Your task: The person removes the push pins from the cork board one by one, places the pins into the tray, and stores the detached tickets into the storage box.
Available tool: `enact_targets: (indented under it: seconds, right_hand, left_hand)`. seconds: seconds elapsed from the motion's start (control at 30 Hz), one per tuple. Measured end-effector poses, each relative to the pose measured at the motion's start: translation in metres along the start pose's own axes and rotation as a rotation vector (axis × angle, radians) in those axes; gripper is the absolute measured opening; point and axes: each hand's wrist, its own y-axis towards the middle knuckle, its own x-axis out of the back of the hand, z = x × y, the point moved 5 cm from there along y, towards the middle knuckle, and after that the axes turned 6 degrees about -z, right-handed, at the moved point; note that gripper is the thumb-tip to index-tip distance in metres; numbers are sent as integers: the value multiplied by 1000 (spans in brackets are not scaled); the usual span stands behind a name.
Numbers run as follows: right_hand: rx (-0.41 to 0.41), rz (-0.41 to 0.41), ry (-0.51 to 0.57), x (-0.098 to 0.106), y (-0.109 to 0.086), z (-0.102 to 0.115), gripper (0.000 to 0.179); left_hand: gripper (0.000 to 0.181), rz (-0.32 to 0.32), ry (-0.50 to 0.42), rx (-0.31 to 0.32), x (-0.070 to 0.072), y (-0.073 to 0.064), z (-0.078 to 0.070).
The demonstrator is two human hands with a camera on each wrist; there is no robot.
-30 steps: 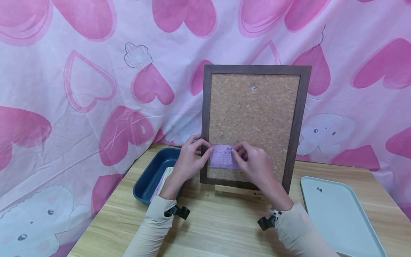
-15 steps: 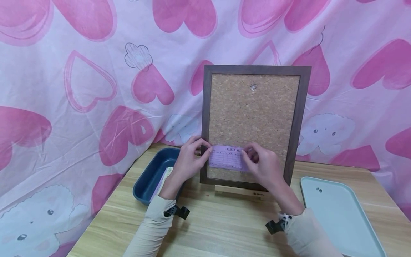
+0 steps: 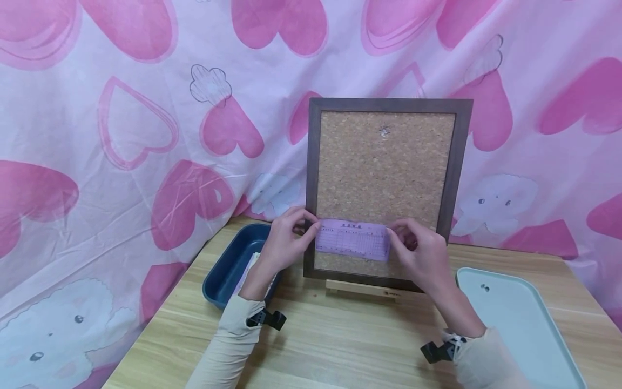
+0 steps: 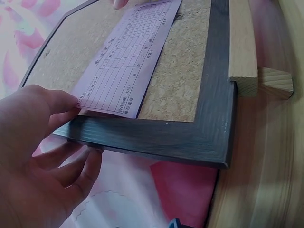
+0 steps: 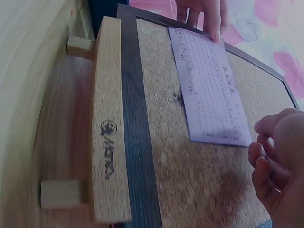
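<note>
A purple printed receipt slip [image 3: 352,239] lies across the lower part of a cork board [image 3: 384,173] in a dark wooden frame. At its upper left corner, the thumb and a finger of my left hand [image 3: 286,240] pinch the paper. The left hand's other fingers curl by the frame's outer edge [image 4: 142,135] in the left wrist view. My right hand [image 3: 425,251] holds its fingertips at the slip's upper right corner, thumb and curled index close around it. In the right wrist view the slip [image 5: 209,90] spreads nearly flat, its right end beside my right fingertips.
The board stands on a light wooden easel ledge [image 3: 362,288]. A shiny pin cluster [image 3: 384,131] sits high on the cork. To the left is a dark blue bin [image 3: 214,281] with paper slips inside; a pale green tray [image 3: 515,319] with small shiny bits lies right.
My right hand has slid rightward along the slip to its right corner, uncovering the slip's whole width. The left hand stays at the left corner.
</note>
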Motion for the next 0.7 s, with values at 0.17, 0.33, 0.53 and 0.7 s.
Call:
enact_targets:
  seconds: [0.17,0.33,0.53,0.7]
  right_hand:
    - [13,-14,14,11,-4,-4,12]
    - [9,-25,-19,23,-8,-11,13]
    - [14,-53,-20,40,-12,-23,12]
    - [-5,-73,-44,54,-17,-33,11]
  left_hand:
    - [9,7,-22,13,4,1,0]
    - [9,6,-26,14,8,2,-1]
    - [12,-17,-43,14,16,4,-1]
    - [13,-38,-77,-4,21,5,1]
